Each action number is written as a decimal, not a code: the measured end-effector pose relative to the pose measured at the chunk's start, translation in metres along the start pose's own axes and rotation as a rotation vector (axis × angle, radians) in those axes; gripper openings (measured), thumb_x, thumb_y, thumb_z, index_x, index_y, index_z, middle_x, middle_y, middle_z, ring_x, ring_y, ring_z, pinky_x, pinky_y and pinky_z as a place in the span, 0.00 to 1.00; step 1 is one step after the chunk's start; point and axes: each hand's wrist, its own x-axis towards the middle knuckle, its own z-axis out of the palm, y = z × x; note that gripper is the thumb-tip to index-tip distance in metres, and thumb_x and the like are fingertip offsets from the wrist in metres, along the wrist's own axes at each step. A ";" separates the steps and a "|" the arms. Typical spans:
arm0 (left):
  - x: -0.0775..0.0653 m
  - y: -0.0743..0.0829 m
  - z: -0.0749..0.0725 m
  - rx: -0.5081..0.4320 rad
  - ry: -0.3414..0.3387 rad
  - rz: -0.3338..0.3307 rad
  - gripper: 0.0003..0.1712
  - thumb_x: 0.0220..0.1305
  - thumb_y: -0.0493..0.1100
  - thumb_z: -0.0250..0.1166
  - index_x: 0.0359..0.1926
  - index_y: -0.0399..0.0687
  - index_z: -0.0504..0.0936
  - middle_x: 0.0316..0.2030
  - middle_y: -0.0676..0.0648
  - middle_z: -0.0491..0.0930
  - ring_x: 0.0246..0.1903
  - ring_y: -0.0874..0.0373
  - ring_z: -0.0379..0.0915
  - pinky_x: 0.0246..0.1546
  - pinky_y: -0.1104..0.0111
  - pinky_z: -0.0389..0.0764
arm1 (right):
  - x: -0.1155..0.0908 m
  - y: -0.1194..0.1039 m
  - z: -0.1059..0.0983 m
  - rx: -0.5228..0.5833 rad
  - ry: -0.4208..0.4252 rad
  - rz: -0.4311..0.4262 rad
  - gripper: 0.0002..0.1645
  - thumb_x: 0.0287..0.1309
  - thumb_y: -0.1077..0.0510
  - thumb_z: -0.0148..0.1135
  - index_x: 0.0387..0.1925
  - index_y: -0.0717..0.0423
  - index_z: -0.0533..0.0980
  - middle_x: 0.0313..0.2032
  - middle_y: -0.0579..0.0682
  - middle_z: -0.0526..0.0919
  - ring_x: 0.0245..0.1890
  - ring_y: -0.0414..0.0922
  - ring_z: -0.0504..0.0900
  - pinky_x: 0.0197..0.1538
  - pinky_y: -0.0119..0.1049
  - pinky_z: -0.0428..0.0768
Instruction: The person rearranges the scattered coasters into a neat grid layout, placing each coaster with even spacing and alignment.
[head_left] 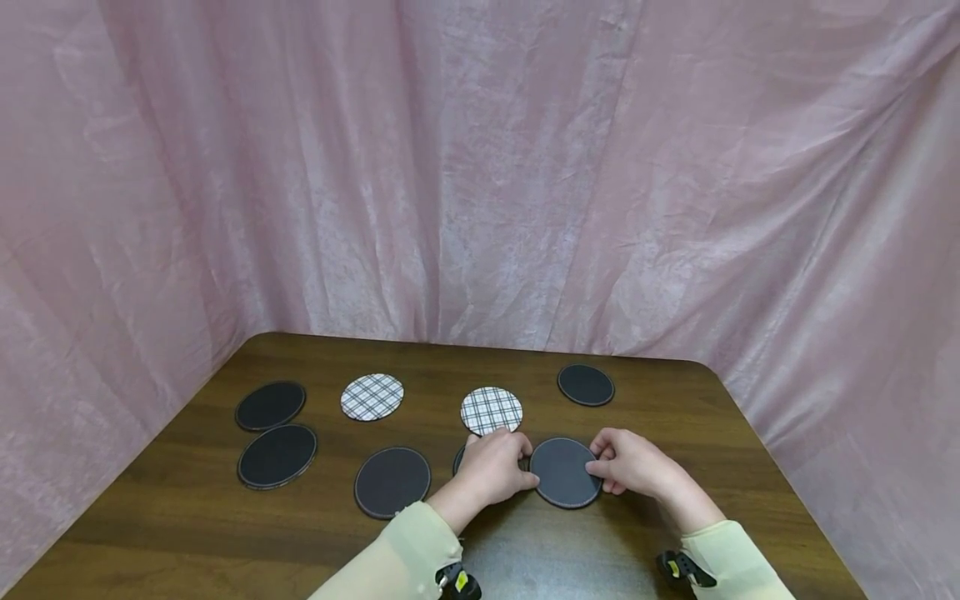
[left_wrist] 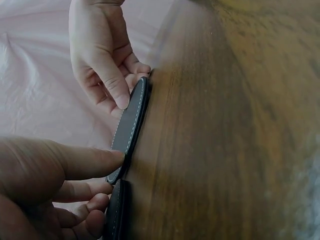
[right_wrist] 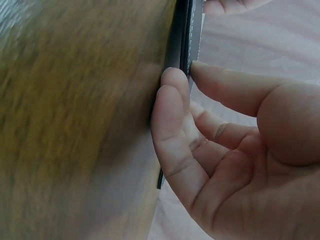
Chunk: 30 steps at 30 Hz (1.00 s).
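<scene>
A round black coaster (head_left: pixel 565 472) with pale stitching round its rim is between my two hands. My left hand (head_left: pixel 491 471) pinches its left edge, and my right hand (head_left: pixel 636 464) grips the right edge. In the left wrist view the coaster (left_wrist: pixel 131 120) is seen nearly edge-on, close over the table, with a thumb on its upper face from each side. The right wrist view shows the right fingertips (right_wrist: pixel 170 107) at the underside of the rim. Another black coaster (left_wrist: pixel 115 210) lies beside the left fingers, mostly hidden by that hand in the head view.
White plaid coasters (head_left: pixel 372 397) (head_left: pixel 491 410) lie towards the back of the wooden table (head_left: pixel 187 533). More black coasters sit at left (head_left: pixel 271 406) (head_left: pixel 277 457), left of my left hand (head_left: pixel 392 482) and back right (head_left: pixel 586 385). A pink curtain (head_left: pixel 480 167) hangs behind.
</scene>
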 end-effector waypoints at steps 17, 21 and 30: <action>-0.002 0.002 -0.002 0.011 -0.001 0.008 0.22 0.57 0.51 0.86 0.48 0.48 0.92 0.38 0.54 0.84 0.42 0.60 0.80 0.49 0.55 0.72 | 0.001 0.001 0.004 -0.027 0.024 -0.027 0.13 0.63 0.68 0.77 0.44 0.64 0.80 0.25 0.50 0.81 0.23 0.45 0.84 0.30 0.42 0.87; -0.002 0.002 -0.001 0.015 0.000 0.012 0.22 0.57 0.52 0.86 0.48 0.48 0.92 0.38 0.54 0.84 0.42 0.59 0.80 0.48 0.56 0.72 | 0.002 0.002 0.005 -0.044 0.033 -0.029 0.13 0.62 0.69 0.77 0.43 0.64 0.80 0.25 0.50 0.80 0.22 0.44 0.84 0.29 0.40 0.86; -0.002 0.001 -0.001 0.022 0.002 0.013 0.21 0.57 0.51 0.86 0.48 0.48 0.92 0.37 0.54 0.83 0.42 0.59 0.80 0.48 0.56 0.71 | 0.003 0.001 0.006 -0.043 0.040 -0.024 0.12 0.63 0.70 0.77 0.43 0.63 0.80 0.25 0.49 0.80 0.22 0.44 0.83 0.29 0.40 0.86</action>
